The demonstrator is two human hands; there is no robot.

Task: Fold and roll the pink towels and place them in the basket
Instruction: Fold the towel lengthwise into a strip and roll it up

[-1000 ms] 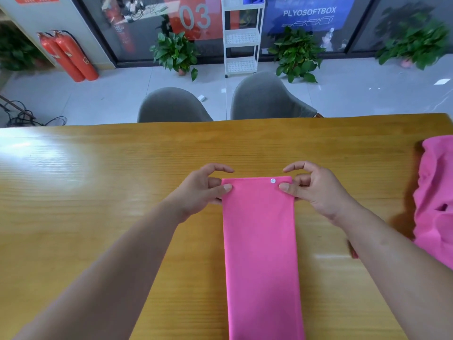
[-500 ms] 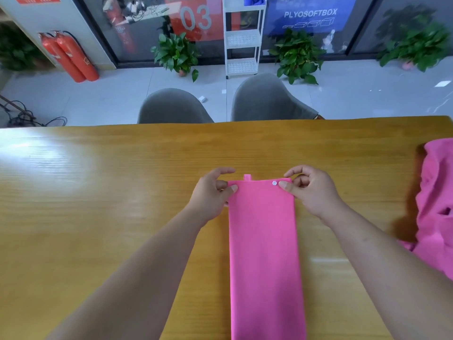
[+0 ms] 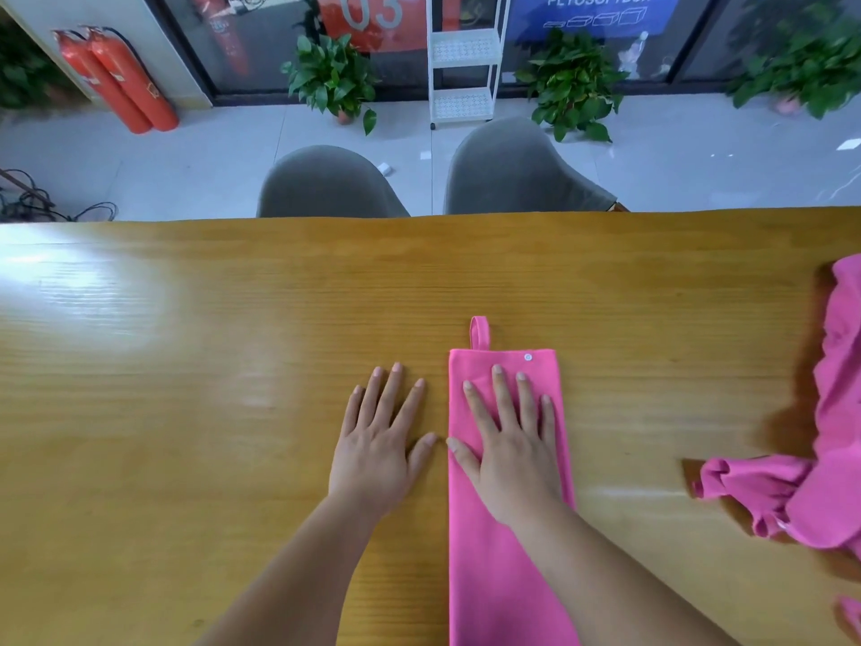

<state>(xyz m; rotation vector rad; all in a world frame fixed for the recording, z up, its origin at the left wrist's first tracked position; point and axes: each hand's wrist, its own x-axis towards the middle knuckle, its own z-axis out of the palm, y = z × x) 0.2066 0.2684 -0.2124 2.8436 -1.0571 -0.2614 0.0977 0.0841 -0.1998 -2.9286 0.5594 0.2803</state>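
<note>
At right, crumpled pink towels [image 3: 820,501]

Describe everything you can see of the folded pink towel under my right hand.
The towel is bright pink, thin cloth, folded into a long narrow strip lying flat on the wooden table, its near end cut off by the picture's bottom edge. A small loop sticks out from its far end, and a pale round snap sits near the far right corner. The right hand presses flat on it; the left hand lies on the table beside it.
</note>
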